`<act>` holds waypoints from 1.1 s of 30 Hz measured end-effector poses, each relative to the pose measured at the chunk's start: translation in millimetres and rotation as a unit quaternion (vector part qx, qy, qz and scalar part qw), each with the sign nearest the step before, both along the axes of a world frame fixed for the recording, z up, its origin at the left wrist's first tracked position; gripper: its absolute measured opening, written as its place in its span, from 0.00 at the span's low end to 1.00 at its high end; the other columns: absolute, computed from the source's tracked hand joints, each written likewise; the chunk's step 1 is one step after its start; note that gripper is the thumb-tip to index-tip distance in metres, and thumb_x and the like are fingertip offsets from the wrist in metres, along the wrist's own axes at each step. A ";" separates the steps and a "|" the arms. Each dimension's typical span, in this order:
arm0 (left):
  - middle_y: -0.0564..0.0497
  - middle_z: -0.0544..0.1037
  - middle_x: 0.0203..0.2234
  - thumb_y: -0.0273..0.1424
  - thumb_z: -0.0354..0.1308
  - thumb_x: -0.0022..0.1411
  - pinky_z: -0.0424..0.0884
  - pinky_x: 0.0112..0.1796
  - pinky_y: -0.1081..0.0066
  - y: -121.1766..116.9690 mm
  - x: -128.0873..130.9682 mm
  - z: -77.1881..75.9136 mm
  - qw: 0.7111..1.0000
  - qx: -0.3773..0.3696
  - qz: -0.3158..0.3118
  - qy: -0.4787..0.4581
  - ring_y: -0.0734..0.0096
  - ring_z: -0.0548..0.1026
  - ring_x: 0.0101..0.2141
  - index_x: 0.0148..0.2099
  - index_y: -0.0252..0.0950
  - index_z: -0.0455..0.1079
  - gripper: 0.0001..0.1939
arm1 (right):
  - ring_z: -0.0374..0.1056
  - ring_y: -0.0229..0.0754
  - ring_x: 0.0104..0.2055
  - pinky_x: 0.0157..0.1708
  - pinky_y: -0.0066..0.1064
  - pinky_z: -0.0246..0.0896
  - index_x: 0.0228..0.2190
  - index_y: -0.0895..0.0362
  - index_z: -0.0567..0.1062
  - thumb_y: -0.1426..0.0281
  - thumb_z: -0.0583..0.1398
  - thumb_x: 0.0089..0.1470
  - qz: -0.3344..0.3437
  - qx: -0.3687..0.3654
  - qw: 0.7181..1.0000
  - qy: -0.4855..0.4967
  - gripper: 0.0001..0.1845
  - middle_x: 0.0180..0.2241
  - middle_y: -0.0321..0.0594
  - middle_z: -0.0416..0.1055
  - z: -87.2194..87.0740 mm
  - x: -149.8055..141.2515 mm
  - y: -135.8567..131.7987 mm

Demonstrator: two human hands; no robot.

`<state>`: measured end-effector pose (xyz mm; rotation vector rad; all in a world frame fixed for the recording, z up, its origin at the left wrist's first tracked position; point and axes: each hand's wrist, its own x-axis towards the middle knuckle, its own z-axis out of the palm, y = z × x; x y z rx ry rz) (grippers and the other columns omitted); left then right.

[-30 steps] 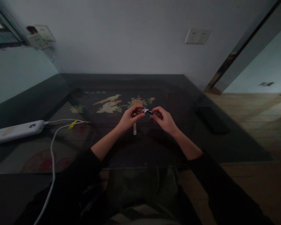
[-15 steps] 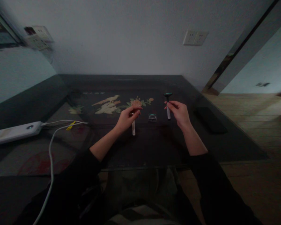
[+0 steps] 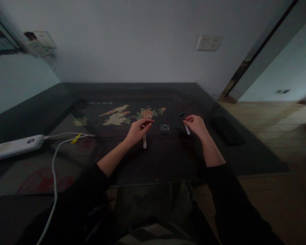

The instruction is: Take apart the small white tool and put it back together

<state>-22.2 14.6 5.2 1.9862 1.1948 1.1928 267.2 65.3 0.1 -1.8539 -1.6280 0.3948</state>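
Note:
My left hand is closed in a pinch around a thin white handle whose lower end points down toward the dark glass table. My right hand is closed around a razor with a white handle and a dark head at its top, tilted to the left. Between the two hands a small dark razor cartridge lies on the table, touched by neither hand.
A white power bank with white cables lies at the left. A dark flat object, perhaps a phone, rests at the right. Bird and flower artwork shows under the glass. A wall socket is behind.
A second ago both hands met over a small part. They moved apart, the cartridge now lies on the table, and my right hand took up the razor and lowered and tilted it.

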 end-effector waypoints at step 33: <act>0.48 0.79 0.35 0.27 0.54 0.63 0.72 0.34 0.72 -2.0 1.5 1.3 0.997 0.028 -0.035 0.069 0.71 0.75 0.33 0.43 0.36 0.76 0.10 | 0.72 0.50 0.39 0.35 0.36 0.62 0.33 0.57 0.75 0.67 0.62 0.52 0.050 -0.064 0.984 -0.157 0.07 0.37 0.47 0.76 -8.3 -11.6 -9.0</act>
